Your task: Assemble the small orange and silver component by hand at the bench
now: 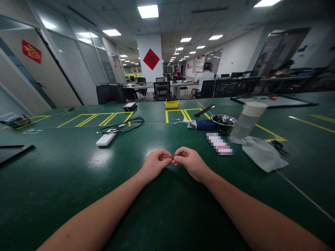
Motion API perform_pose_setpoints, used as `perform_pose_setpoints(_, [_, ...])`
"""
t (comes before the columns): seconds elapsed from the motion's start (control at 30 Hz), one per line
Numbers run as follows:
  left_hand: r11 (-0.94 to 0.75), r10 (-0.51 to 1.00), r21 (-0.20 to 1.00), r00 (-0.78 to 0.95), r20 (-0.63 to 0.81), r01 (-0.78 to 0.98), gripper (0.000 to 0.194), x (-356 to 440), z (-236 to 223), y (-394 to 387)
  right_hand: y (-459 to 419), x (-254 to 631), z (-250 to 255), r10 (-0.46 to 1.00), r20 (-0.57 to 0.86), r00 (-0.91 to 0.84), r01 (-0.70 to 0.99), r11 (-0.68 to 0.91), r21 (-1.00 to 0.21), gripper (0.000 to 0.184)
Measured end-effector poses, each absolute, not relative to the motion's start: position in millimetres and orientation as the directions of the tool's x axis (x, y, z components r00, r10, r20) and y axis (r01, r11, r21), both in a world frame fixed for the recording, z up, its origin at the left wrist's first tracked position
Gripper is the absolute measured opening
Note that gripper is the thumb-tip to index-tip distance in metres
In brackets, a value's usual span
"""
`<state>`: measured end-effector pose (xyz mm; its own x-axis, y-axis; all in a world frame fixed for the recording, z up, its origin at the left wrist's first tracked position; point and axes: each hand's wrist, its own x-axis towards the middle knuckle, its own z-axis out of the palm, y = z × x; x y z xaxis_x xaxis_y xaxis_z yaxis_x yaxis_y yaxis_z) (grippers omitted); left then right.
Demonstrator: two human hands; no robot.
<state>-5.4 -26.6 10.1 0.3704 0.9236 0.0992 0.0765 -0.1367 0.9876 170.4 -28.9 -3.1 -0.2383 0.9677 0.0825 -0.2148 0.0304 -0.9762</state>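
Just above the green table [78, 188], my left hand [157, 162] and my right hand [190, 162] meet at the fingertips. Both are closed in a pinch. Between them sits a tiny orange-red piece [172, 158], mostly covered by the fingers and too small to name. Thumbs and forefingers of both hands touch it. A white power bank [106, 138] with a black cable [136, 120] lies beyond my left hand. Past my right hand is a pixelated pinkish-white flat object [220, 144].
On the right stand a translucent cylindrical container [247, 122], a metal bowl [223, 122] and a pale cloth pouch [264, 155]. A dark blue rolled item [205, 124] lies beside the bowl. Further back are a yellow box [171, 104] and yellow tape outlines. A person [205, 78] sits in the background.
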Motion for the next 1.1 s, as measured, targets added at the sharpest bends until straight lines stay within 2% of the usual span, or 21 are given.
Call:
perform_pose_setpoints(0.23, [-0.050,0.936,0.998,0.346,0.063,-0.047,0.013,-6.4,4.6,-22.8,-27.3,171.4,-4.7,0.972,0.112,-0.205,-0.170,0.077,-0.982,0.018])
perform_pose_setpoints(0.47, [-0.014,0.930,0.999,0.367,0.027,-0.039,0.018,-6.8,4.8,-23.6,-29.2,172.1,-4.6,0.957,0.139,-0.256,-0.119,0.111,-0.987,0.015])
perform_pose_setpoints(0.67, [-0.077,0.914,0.997,0.402,0.059,0.028,0.018,-11.8,8.2,-23.0,-26.6,173.0,-4.4,0.962,0.116,-0.249,-0.141,0.082,-0.987,0.015])
perform_pose_setpoints(0.8, [-0.202,0.878,0.976,0.457,0.143,0.083,0.024,-15.1,5.3,-22.1,-25.1,172.7,-7.3,0.967,0.101,-0.235,-0.203,0.053,-0.978,0.024])
perform_pose_setpoints(0.87, [-0.304,0.860,0.934,0.476,0.183,0.190,0.029,-15.2,4.0,-23.4,-25.8,172.5,-7.4,0.964,0.097,-0.248,-0.231,0.038,-0.972,0.031])
perform_pose_setpoints(0.97, [-0.481,0.820,0.780,0.521,0.238,0.400,0.034,-14.0,5.4,-27.8,-27.9,172.4,-6.2,0.957,0.083,-0.279,-0.228,0.019,-0.974,0.036])
perform_pose_setpoints(1.1, [-0.628,0.751,0.598,0.589,0.298,0.499,0.035,-12.7,10.9,-33.1,-29.6,170.6,-5.5,0.944,0.076,-0.322,-0.207,0.009,-0.978,0.035])
